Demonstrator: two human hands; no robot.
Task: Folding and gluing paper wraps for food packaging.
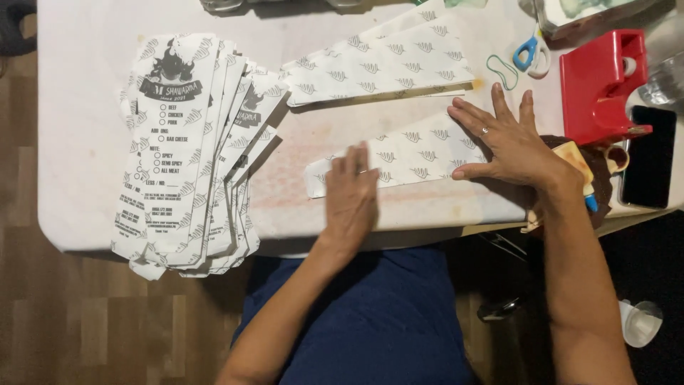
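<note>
A long white paper sheet with a leaf pattern (410, 153) lies flat on the white table (85, 142) in front of me. My left hand (350, 199) presses palm-down on its near left end, fingers together. My right hand (502, 139) lies flat on its right end with the fingers spread; a ring shows on one finger. Neither hand grips anything. Just beyond lies a stack of the same patterned sheets (377, 64).
A fanned pile of printed paper bags (189, 150) hangs over the table's left front edge. At the right are a red tape dispenser (602, 82), blue-handled scissors (531, 53), a green rubber band (502, 70), a black phone (650, 160) and a glue bottle (581, 171).
</note>
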